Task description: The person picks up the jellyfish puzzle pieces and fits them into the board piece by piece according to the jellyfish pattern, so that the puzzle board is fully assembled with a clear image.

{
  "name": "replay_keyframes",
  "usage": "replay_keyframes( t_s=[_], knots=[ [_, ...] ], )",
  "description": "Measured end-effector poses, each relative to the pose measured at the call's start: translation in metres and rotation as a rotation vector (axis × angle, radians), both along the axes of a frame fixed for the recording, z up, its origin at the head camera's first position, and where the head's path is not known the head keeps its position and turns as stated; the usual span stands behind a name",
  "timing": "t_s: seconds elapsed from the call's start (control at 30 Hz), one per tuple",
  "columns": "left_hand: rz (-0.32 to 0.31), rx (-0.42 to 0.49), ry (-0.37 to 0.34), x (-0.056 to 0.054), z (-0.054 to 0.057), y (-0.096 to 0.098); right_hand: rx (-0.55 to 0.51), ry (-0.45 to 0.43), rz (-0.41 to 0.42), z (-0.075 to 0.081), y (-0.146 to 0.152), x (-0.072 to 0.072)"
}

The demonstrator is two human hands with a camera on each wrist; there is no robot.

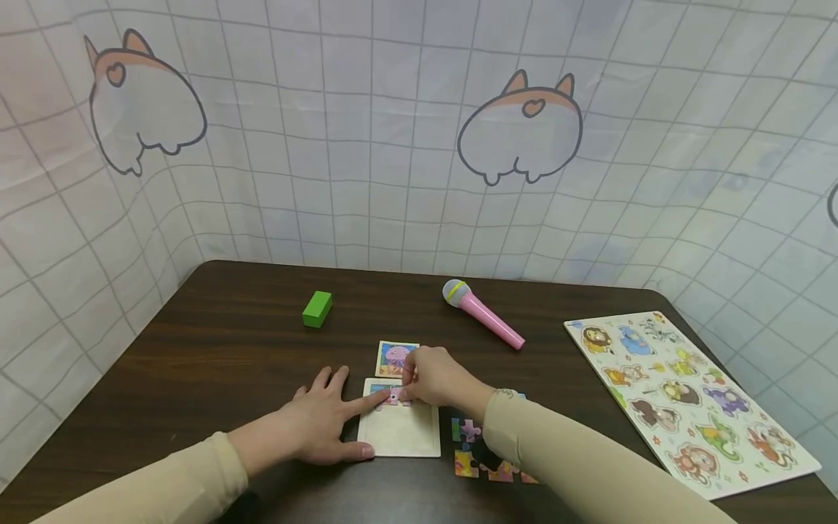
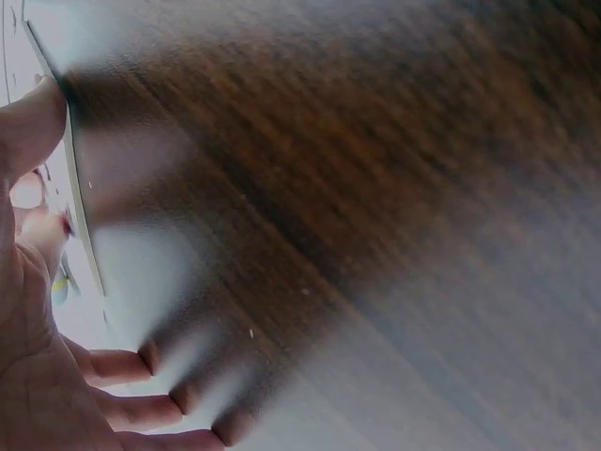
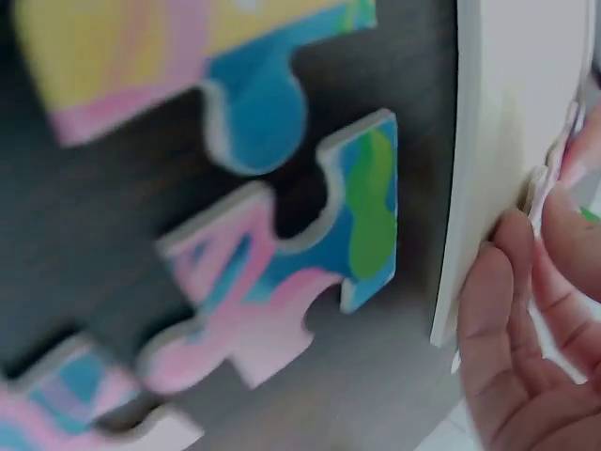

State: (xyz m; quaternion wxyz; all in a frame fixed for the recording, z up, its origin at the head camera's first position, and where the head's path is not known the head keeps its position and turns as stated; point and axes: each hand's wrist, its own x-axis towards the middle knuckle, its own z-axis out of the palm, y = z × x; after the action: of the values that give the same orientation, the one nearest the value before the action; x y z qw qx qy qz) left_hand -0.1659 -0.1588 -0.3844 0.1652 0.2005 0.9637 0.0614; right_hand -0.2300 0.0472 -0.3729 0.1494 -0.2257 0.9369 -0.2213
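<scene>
A square puzzle tray [image 1: 401,437] lies on the table with a few jigsaw pieces [image 1: 378,399] along its far edge. My left hand [image 1: 321,426] is spread at the tray's left side, index fingertip on the pieces and thumb at the near left corner. In the left wrist view, the other fingertips of the left hand [image 2: 122,404] rest on the table. With thumb and fingers, my right hand [image 1: 437,375] pinches a puzzle piece [image 3: 535,195] over the far right of the tray. Behind the tray, a card with a pink octopus picture [image 1: 393,355] is partly hidden by that hand.
Several loose puzzle pieces [image 1: 466,463] lie right of the tray, partly under the right forearm. Farther back are a green block [image 1: 317,308] and a pink toy microphone [image 1: 487,320]. A white animal puzzle board [image 1: 687,400] lies on the right; a patterned curtain [image 1: 366,145] hangs behind.
</scene>
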Motion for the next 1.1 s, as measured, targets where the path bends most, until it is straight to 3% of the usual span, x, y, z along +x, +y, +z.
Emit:
replay_keyframes(
  t_s=[0.1,0.27,0.4,0.77,1.0,1.1],
  knots=[
    [0.002,0.0,-0.006,-0.001,0.001,-0.001,0.068,0.092,0.153,0.002,0.009,0.006],
    [0.004,-0.008,0.002,-0.002,0.002,0.0,0.26,0.325,0.432,0.002,0.027,0.019],
    [0.004,-0.004,0.008,0.0,0.001,0.0,0.381,0.39,0.551,-0.001,0.033,0.027],
    [0.024,0.004,-0.003,0.0,-0.002,0.0,0.499,0.375,0.599,0.001,0.032,0.029],
    [0.016,-0.001,-0.003,0.0,-0.002,0.0,0.475,0.377,0.579,0.001,0.03,0.027],
    [0.014,-0.002,0.006,0.001,-0.002,-0.001,0.485,0.416,0.585,-0.001,0.028,0.027]
  ],
)
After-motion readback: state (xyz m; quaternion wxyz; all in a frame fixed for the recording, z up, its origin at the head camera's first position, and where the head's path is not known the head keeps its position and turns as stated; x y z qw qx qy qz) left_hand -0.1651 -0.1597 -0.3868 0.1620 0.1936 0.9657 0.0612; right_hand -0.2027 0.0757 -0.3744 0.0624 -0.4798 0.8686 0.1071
